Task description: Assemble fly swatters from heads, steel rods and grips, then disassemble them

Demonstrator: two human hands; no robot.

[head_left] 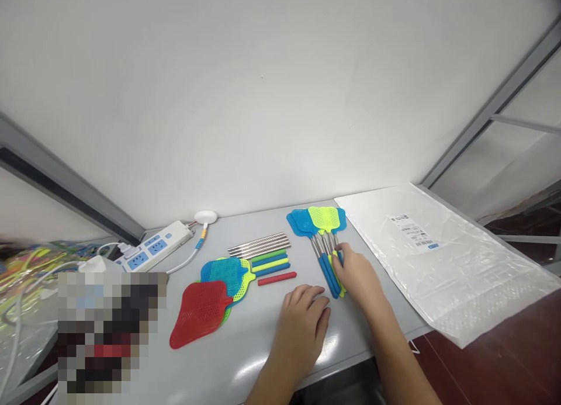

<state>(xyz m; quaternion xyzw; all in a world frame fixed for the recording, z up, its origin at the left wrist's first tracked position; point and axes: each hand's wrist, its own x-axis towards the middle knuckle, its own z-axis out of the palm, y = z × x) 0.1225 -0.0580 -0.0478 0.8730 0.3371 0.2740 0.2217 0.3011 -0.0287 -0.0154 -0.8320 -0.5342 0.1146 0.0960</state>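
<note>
Assembled fly swatters (326,219) with blue and yellow-green heads lie in an overlapping row, metal rods and coloured grips towards me. My right hand (357,274) is at the right side of this row, its thumb and fingers closed about a blue-gripped fly swatter; the palm hides part of the grip. Resting low over the table, my left hand (305,312) has loosely bent fingers, slightly apart, and nothing in it. It is left of the blue grips (327,274) and below a loose red handle (277,278). More loose handles (270,269) lie behind that one.
Several metal rods (259,245) lie behind the handles. Loose swatter heads, a red one (202,311) on top, overlap at the left. A power strip (154,247) with cables stands farther left. A white plastic mailer (438,259) covers the table's right side, overhanging the edge.
</note>
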